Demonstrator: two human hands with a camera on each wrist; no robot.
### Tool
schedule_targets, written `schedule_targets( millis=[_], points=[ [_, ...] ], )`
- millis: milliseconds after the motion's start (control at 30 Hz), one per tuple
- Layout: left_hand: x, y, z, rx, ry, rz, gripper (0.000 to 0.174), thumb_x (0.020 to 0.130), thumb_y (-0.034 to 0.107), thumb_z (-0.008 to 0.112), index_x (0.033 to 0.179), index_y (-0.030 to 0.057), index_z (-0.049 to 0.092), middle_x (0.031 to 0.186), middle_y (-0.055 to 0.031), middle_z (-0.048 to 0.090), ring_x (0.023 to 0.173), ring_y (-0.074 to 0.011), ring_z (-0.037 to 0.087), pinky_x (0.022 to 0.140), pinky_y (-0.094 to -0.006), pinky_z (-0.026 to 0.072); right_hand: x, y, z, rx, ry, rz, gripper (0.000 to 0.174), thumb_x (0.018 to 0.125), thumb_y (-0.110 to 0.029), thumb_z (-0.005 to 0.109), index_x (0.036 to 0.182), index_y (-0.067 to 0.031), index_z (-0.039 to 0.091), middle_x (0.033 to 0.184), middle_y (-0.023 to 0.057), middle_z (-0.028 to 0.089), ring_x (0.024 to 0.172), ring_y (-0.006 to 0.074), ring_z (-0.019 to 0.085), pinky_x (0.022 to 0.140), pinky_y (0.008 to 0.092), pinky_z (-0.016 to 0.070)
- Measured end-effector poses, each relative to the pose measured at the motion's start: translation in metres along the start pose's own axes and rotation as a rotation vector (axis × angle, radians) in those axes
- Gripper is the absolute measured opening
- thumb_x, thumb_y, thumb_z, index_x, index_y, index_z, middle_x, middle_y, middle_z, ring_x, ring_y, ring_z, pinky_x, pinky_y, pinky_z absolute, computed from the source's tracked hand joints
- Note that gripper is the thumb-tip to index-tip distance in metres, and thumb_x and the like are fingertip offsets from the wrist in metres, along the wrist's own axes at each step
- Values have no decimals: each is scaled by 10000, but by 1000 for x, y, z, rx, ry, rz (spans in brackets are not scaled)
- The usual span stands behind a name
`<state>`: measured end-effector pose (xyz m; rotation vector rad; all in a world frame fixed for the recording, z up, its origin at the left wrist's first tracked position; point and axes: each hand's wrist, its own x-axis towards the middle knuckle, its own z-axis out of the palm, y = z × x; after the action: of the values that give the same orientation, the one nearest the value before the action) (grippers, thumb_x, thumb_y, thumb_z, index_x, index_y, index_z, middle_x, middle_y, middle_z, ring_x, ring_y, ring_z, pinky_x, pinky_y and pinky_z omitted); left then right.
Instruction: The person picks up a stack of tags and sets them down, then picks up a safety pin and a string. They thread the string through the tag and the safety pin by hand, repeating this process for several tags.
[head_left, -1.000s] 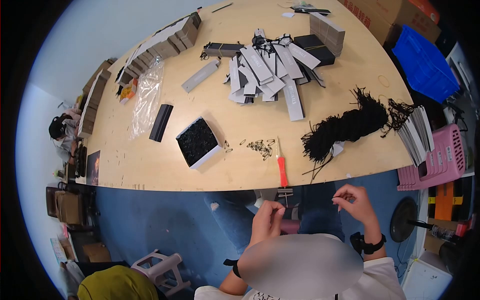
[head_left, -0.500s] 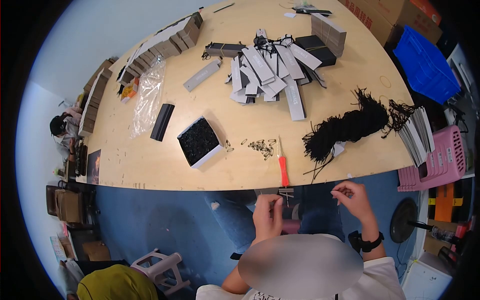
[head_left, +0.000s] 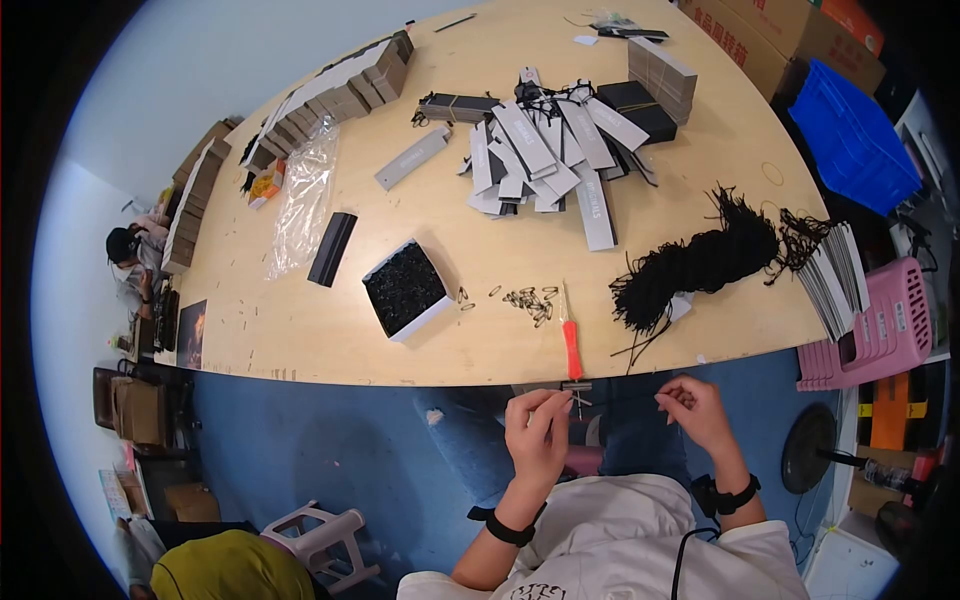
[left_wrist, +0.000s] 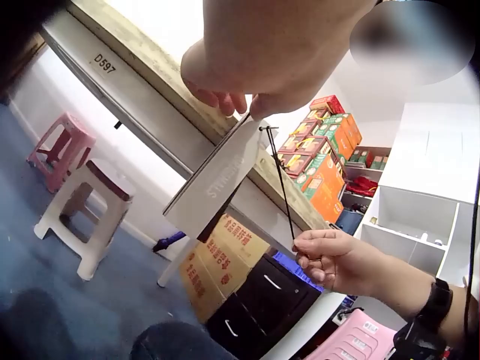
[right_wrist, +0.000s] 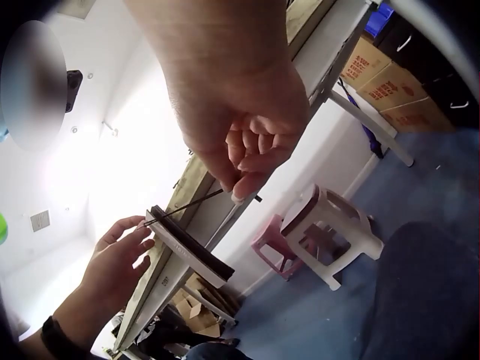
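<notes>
Hang tag (left_wrist: 214,180) sits in the air just below the desk's (head_left: 300,330) near edge, pinched at its top end by my left hand (left_wrist: 277,52), whose thumb and fingers curl onto it. My right hand (left_wrist: 334,259) pinches the thin black cord (left_wrist: 281,184), which runs taut from the tag's top corner down to those fingertips. I judge this to be the threading step. I want the tag steady and tilted so its top corner faces the right hand. I also want the cord gripped close to its tip and the pull straight along the cord, not sideways, lest the card tear. A red-handled tool (head_left: 570,345) and loose pins (head_left: 530,300) lie near that edge.
</notes>
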<state>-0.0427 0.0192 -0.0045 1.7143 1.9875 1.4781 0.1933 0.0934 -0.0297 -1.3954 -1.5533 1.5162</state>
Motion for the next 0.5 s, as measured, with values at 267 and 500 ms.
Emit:
schedule_targets(
  millis=[267, 500],
  points=[
    [4, 0, -3, -29, -34, -8, 232, 757, 25, 735, 973, 86, 676, 913, -75, 599, 836, -249, 564, 704, -345, 463, -1, 0, 0, -4, -9, 0, 70, 847, -35, 690, 866, 25, 659, 699, 57, 670, 542, 67, 590, 499, 209, 474],
    [9, 0, -6, -111, -114, -63, 188, 775, -3, 710, 925, 50, 611, 910, -98, 600, 834, -275, 566, 731, -348, 465, -2, 2, 0, 11, -20, 12, 75, 848, -43, 692, 864, 23, 659, 702, 56, 669, 552, 67, 590, 505, 210, 476]
  ],
)
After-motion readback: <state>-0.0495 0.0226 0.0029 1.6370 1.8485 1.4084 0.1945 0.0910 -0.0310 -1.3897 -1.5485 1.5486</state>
